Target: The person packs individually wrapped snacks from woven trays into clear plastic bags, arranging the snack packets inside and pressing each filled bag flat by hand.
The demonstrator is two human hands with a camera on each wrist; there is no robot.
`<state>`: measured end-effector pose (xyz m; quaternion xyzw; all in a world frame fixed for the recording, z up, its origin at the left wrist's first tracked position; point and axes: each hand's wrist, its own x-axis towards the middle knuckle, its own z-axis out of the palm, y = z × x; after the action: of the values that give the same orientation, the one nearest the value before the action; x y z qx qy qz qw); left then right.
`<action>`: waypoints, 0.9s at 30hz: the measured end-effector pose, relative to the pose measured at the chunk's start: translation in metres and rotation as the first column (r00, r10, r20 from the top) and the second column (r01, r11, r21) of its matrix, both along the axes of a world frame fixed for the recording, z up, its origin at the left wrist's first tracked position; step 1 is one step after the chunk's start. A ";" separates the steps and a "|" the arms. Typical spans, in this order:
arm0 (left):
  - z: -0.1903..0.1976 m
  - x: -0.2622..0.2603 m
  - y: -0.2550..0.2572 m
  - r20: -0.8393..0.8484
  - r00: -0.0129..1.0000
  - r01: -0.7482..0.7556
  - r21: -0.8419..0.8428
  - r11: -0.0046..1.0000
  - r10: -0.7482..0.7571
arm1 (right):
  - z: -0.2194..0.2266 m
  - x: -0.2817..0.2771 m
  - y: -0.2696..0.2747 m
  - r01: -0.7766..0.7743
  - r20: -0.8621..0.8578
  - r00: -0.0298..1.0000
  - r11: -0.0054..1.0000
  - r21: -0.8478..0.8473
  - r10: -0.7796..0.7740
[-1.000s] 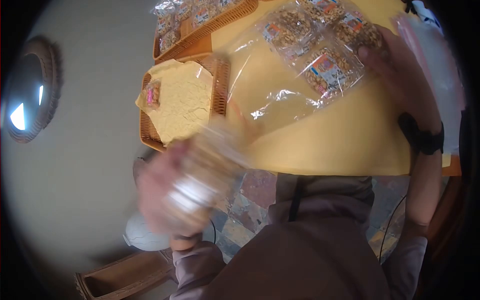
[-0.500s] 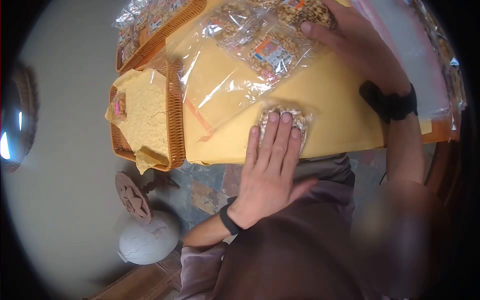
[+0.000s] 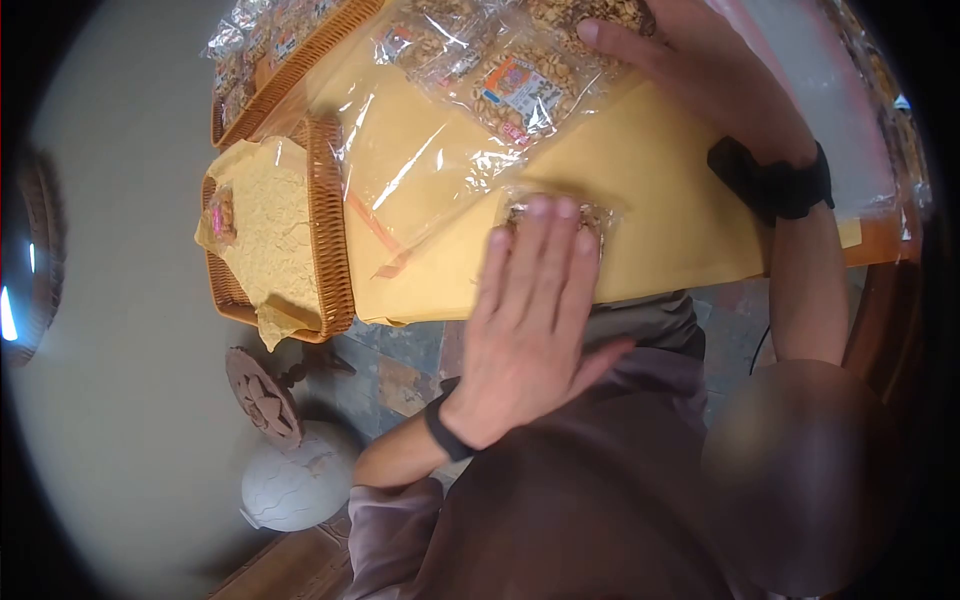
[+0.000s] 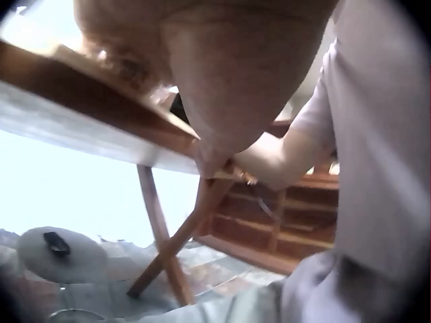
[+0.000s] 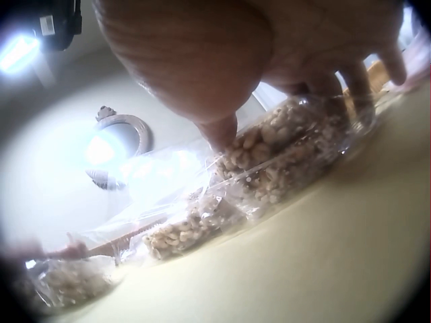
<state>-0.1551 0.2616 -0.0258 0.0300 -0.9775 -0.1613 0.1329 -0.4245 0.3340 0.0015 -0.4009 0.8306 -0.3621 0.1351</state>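
Fingers [image 3: 525, 260] of your left hand [image 3: 520, 335] have let go, lying straight over the squarish, tan, plastic-wrapped nut cake [image 3: 597, 214]: setting-down looks done; I can't tell your right fingers' [image 5: 359, 87] grip.

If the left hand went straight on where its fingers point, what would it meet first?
After the wrapped nut cake beneath it, the left hand would probably cross bare yellow surface and meet the clear bag beside its labelled nut cake; heights are hard to judge.
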 end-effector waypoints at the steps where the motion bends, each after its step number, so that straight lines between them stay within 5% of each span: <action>1: -0.018 -0.002 0.000 0.041 0.999 0.023 -0.097 0.995 -0.019 | 0.004 0.001 -0.001 -0.002 0.028 1.000 1.000 0.011 0.002; 3: -0.025 -0.006 0.000 0.078 0.996 0.056 -0.190 0.980 -0.041 | 0.011 0.002 0.001 0.003 0.051 0.999 1.000 0.026 -0.004; 6: -0.019 -0.002 0.003 0.118 0.992 0.045 -0.088 0.995 -0.034 | 0.016 0.005 0.003 -0.017 -0.010 1.000 0.997 0.072 0.018; 8: -0.016 0.005 0.002 -0.089 0.996 -0.016 -0.101 0.995 0.007 | 0.011 0.004 -0.001 0.013 0.040 0.999 0.999 0.036 -0.014; 13: -0.032 0.011 -0.003 -0.013 1.000 -0.012 -0.135 0.991 0.011 | 0.007 0.003 0.001 0.017 0.042 0.999 0.998 0.055 -0.020; 21: -0.027 0.018 -0.021 -0.137 0.978 0.137 -0.139 0.981 -0.156 | 0.022 0.007 0.003 -0.010 -0.009 1.000 0.997 0.077 0.010; 23: -0.025 0.021 -0.020 -0.346 0.938 0.079 0.143 0.987 -0.025 | 0.033 0.008 -0.003 0.048 0.010 0.999 0.979 0.197 -0.051; 24: -0.018 0.018 -0.019 -0.357 0.933 0.084 0.138 0.987 -0.029 | 0.026 0.005 -0.001 0.054 -0.003 0.998 0.980 0.193 -0.055; 26: 0.000 0.010 -0.014 -0.287 0.933 -0.021 0.558 0.830 0.216 | -0.003 -0.006 0.002 0.179 -0.154 0.970 0.981 -0.070 -0.188; 27: 0.001 0.008 -0.012 -0.308 0.926 -0.012 0.553 0.833 0.218 | -0.004 -0.008 0.001 0.174 -0.174 0.967 0.982 -0.079 -0.185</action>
<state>-0.1471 0.2493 -0.0253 0.0961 -0.8470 -0.4251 0.3042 -0.4323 0.3354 -0.0029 -0.3592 0.8604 -0.3612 0.0133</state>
